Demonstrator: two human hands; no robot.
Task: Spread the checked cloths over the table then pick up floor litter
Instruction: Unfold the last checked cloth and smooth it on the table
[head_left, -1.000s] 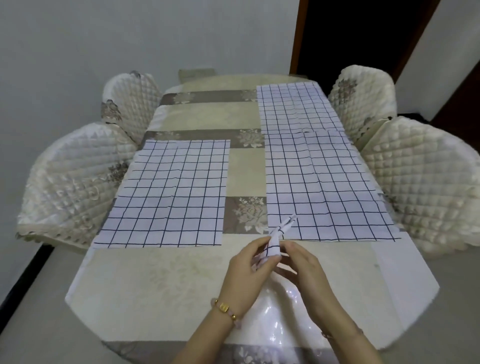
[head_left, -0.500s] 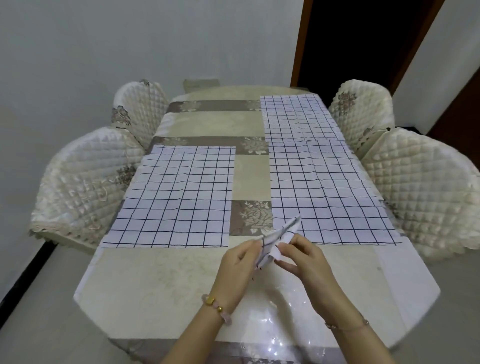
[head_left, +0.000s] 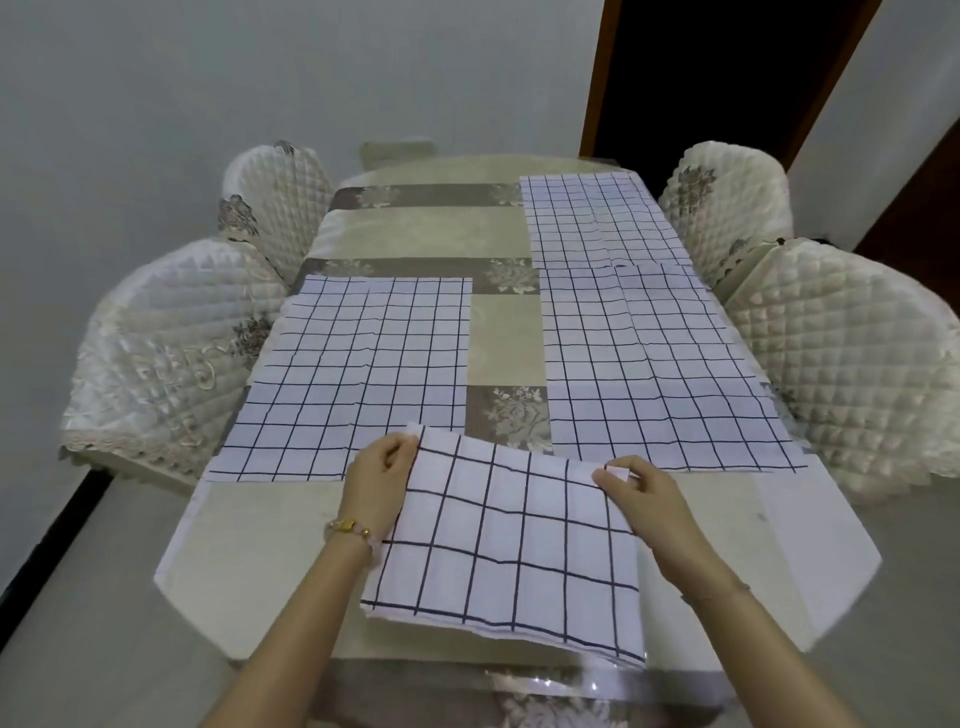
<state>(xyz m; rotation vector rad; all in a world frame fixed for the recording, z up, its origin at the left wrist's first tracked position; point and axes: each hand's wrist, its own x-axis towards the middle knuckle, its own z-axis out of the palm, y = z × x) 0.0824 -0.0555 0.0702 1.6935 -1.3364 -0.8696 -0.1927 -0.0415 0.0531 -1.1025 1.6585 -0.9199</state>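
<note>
Checked cloths, four: left cloth (head_left: 358, 374), near-right cloth (head_left: 654, 364) and far-right cloth (head_left: 592, 218) flat on worktop (head_left: 260, 540), right pair seemingly touching; fourth cloth (head_left: 509, 551) at near edge, far corners pinched by fingers of left hand (head_left: 382, 483) and right hand (head_left: 639, 493); quilted chairs (head_left: 171, 353), four.

Saw left cloth (head_left: 358, 374), near right cloth (head_left: 660, 364), far right cloth (head_left: 592, 218) flat on the surface (head_left: 254, 545), white, dark-gridded. Saw fourth cloth (head_left: 509, 540) doubled, pinched by top corners.

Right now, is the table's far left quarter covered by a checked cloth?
No, the table shows bare floral cover at far left; the left cloth, right cloth and far right cloth lie elsewhere.
</note>
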